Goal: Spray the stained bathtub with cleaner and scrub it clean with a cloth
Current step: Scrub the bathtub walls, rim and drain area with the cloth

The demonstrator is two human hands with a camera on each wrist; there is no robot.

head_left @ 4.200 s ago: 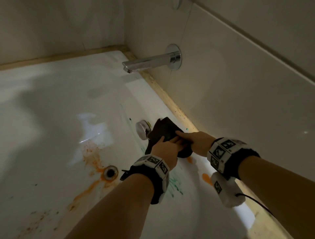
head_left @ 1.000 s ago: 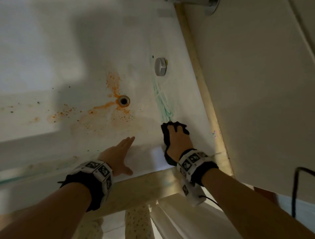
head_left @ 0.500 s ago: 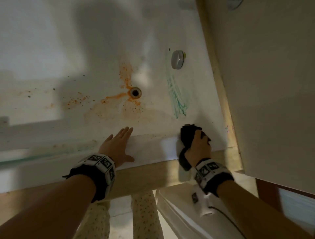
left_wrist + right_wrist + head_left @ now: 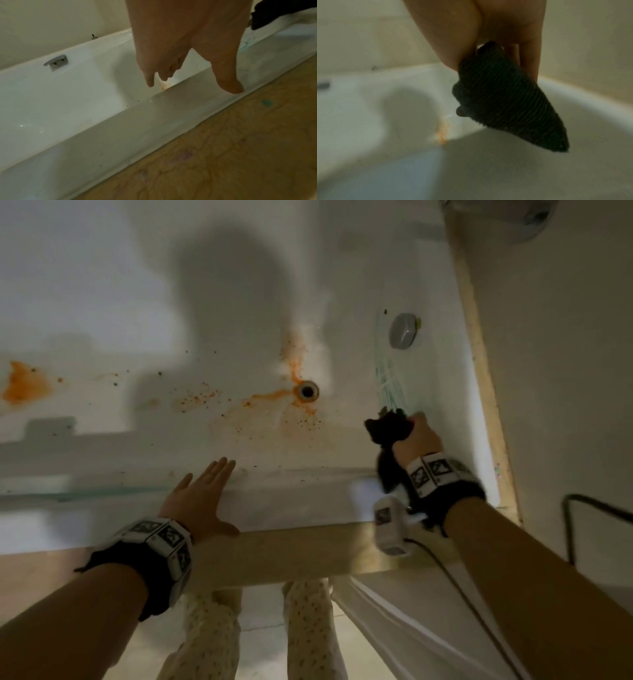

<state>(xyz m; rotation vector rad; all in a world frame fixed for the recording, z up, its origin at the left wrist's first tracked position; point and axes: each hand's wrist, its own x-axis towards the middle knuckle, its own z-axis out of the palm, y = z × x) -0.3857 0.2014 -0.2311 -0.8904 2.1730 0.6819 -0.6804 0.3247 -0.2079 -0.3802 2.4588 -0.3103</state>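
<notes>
She leans over the bathtub [image 4: 102, 285] with her left hand [image 4: 200, 498] spread flat on its near rim, probably to brace herself. Her right hand [image 4: 416, 436] is curled tight round a bunched dark cloth [image 4: 388, 428], most of it sticking out past her fingers. Green streaks [image 4: 390, 385] begin just beyond it; the orange stains [image 4: 274, 398] by the drain [image 4: 307, 390] lie off to its left.
</notes>
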